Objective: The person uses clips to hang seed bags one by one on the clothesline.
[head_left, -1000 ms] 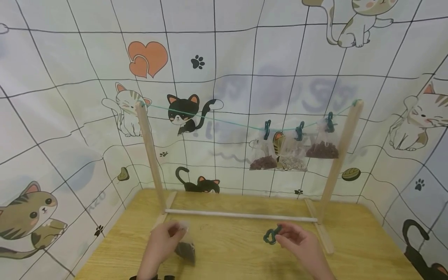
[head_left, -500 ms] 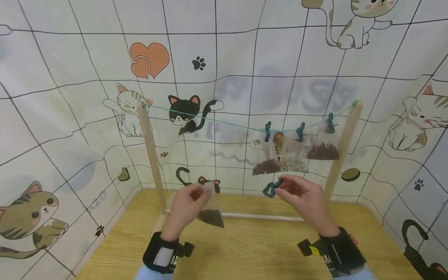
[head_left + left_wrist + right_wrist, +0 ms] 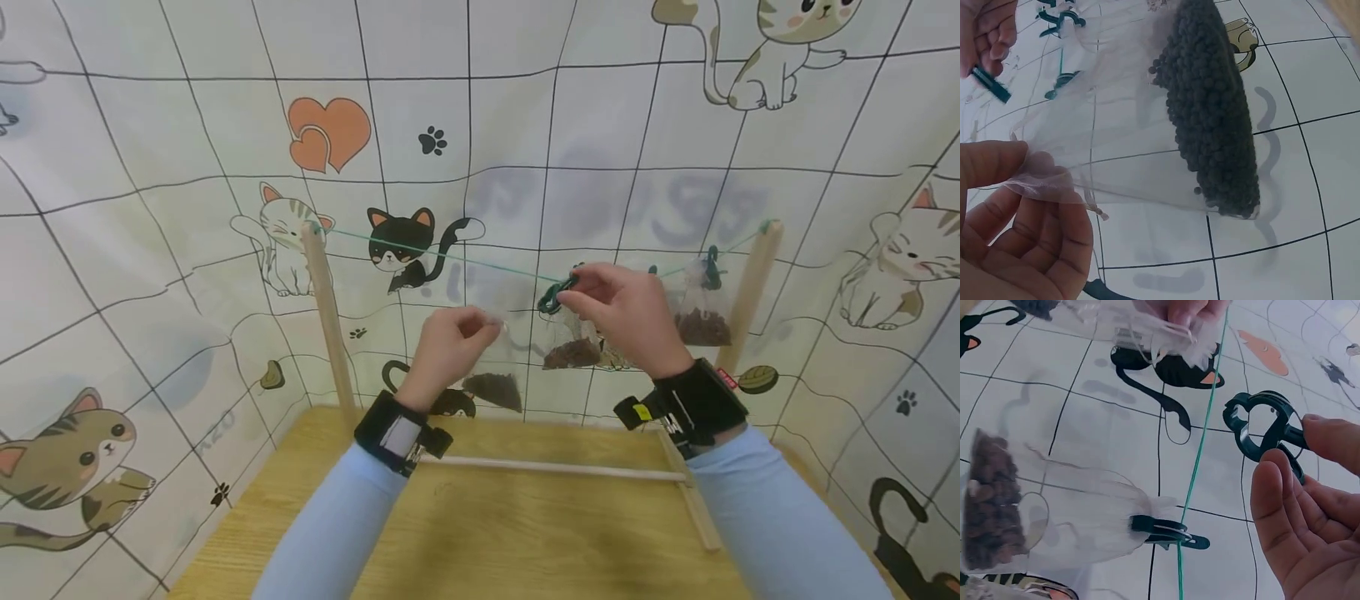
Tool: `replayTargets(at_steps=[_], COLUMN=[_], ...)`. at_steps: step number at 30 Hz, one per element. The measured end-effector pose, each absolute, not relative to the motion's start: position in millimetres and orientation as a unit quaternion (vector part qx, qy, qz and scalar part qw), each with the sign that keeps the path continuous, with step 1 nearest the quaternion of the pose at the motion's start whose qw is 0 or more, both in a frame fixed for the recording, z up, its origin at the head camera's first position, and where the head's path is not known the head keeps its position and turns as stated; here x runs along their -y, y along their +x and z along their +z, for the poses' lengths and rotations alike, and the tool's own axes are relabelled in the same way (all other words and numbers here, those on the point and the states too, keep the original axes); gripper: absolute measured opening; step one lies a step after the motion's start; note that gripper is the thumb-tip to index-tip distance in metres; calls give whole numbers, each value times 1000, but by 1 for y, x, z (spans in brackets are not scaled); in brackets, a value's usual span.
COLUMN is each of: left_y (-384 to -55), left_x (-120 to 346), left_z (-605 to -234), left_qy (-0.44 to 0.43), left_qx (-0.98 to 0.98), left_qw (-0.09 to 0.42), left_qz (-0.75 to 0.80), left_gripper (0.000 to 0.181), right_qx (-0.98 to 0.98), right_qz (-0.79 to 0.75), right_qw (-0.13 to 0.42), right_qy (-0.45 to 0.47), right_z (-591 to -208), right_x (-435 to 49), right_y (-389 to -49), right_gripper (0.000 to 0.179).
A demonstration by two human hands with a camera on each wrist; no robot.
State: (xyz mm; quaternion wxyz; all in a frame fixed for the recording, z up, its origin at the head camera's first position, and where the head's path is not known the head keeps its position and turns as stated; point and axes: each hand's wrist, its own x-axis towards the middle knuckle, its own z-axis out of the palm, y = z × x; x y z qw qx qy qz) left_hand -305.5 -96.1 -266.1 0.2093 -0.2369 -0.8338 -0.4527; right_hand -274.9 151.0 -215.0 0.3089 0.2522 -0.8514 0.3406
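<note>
My left hand (image 3: pixel 453 346) pinches the gathered top of a sheer drawstring bag (image 3: pixel 493 389); in the left wrist view its small dark round beads (image 3: pixel 1210 112) fill the bottom end. The bag dangles in front of the wall, below a green string (image 3: pixel 480 265). Between thumb and fingers, my right hand (image 3: pixel 626 312) holds a dark green plastic clip (image 3: pixel 1266 428) by its handles. In the right wrist view that clip is beside the string, apart from it. A bag of reddish-brown bits (image 3: pixel 572 353) hangs just below my right hand from another green clip (image 3: pixel 1160 529).
Further right hang a bag of pale bits (image 3: pixel 613 356), partly hidden by my right hand, and another reddish-brown bag (image 3: pixel 702 327). Wooden posts (image 3: pixel 327 317) carry the string's ends. A white rod (image 3: pixel 547 468) crosses low above the wooden table (image 3: pixel 480 533). Cat-print cloth (image 3: pixel 510 108) surrounds it.
Both hands have risen from near the table to about the string's height. The left has carried its bag up and right; the right has brought the clip up and slightly left, towards the string.
</note>
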Motion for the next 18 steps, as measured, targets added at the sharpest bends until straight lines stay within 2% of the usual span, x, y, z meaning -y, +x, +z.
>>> replayTargets(at_steps=[10, 18], left_y=[-350, -364], left_x=[80, 78], left_z=[-245, -233], left_qy=[-173, -160], left_qx=[850, 833], left_qw=[148, 123], left_qz=[-475, -514], left_gripper=[22, 19], right_qx=[860, 880], right_qz=[372, 367], right_qw=[277, 216], right_qy=[214, 209], right_z=[-187, -177], right_x=[-136, -123], right_y=[-316, -334], right_gripper=[19, 16])
